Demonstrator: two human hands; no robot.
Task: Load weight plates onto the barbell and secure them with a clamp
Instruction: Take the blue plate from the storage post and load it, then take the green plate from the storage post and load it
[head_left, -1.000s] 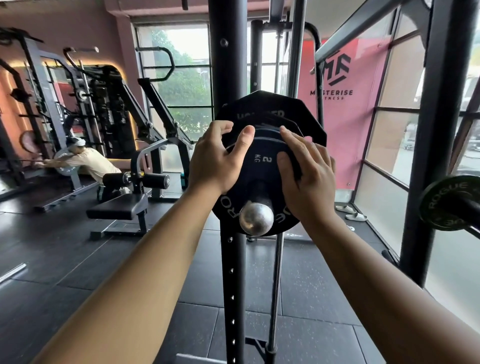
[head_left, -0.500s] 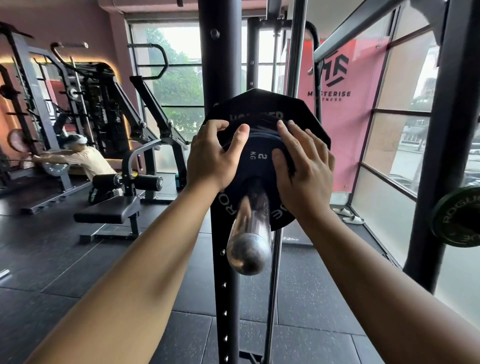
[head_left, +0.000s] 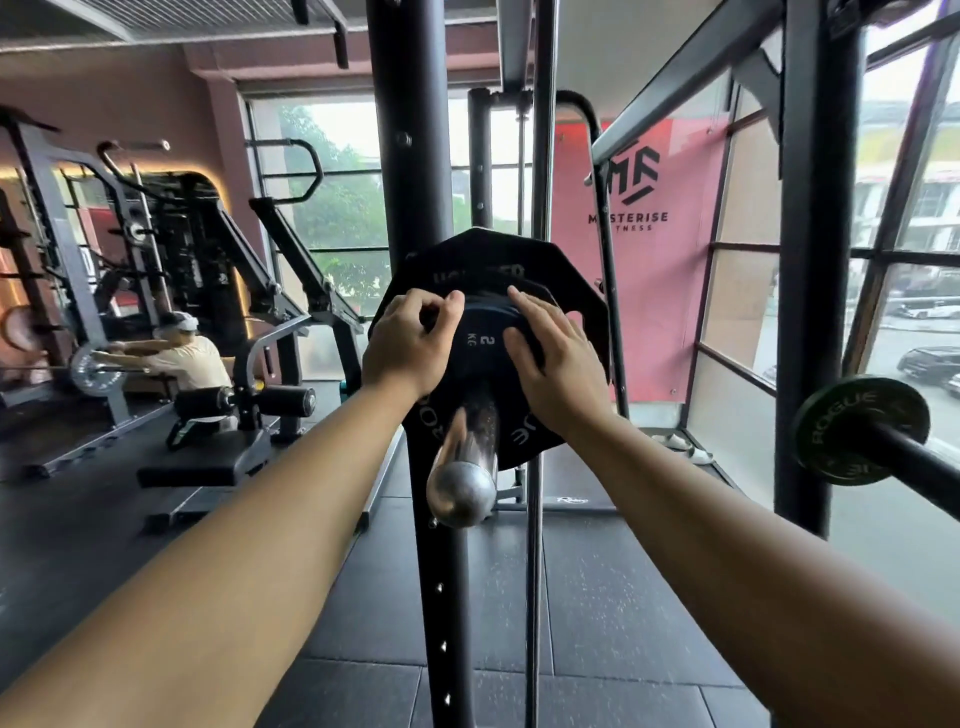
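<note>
Small plate on the barbell sleeve — long axis pointing at the lifter.
Left hand grips its rim, right hand pressed flat.

Small black 2 KG plate, upright on chrome barbell sleeve, right in front of larger many-sided black plate; rounded sleeve end bare, pointing camera-ward.

Small plate, marked 2 KG, sits on the barbell sleeve, just in front of a larger black plate. Left hand curls over the small plate's rim at its 10 o'clock. Right hand lies flat on the face at 2 o'clock, fingers fairly straight. Sleeve end juts out toward 6 o'clock. Rack upright stands behind. ROGUE plate at frame's 3 o'clock, seated person at 9 o'clock.
</note>
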